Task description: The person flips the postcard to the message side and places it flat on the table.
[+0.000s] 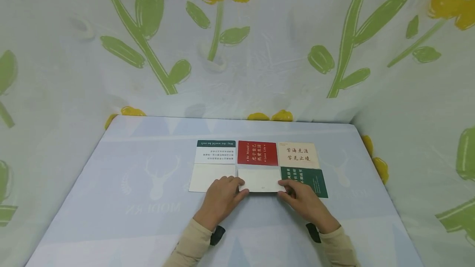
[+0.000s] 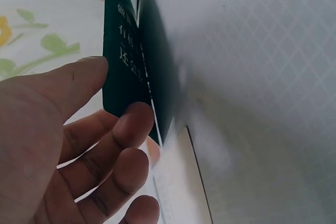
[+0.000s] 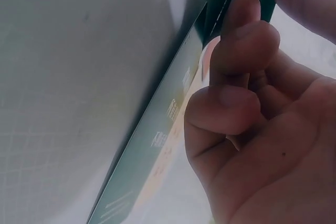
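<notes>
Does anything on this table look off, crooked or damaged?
No damage or spill stands out. The red card in the back row has sideways lettering, odd beside the upright writing on the cream card. The front middle card is raised along its near edge, but the left hand and right hand are holding it.
</notes>
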